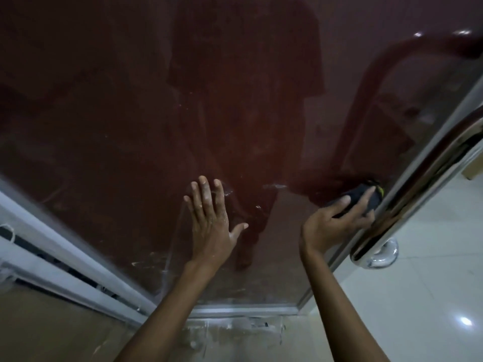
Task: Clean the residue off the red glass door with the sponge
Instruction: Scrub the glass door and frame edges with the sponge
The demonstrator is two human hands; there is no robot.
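We see the sponge (366, 197), dark with a strip of yellow at its far edge, at the right of centre in the frame, pressed against the red glass door (117, 121) just beside the chrome door handle (407, 205). Our right hand (337, 220) grips it, fingers curled over its top and the wrist bent back, the forearm rising from the bottom edge of the frame. Our left hand (211, 220) lies flat on the glass near the lower middle, fingers straight and spread, thumb out to the right, holding nothing; pale flecks cling to its fingers and knuckles. The door fills the upper and middle frame, and whitish residue (156, 259) streaks its lower part near the bottom rail, with smaller smears around the left fingertips. A dim reflection of a standing person (245, 74) shows in the glass. At lower left a pale metal frame (65, 257) runs diagonally; at lower right lies a glossy white tiled floor (431, 283), and below the door the floor is smeared white.
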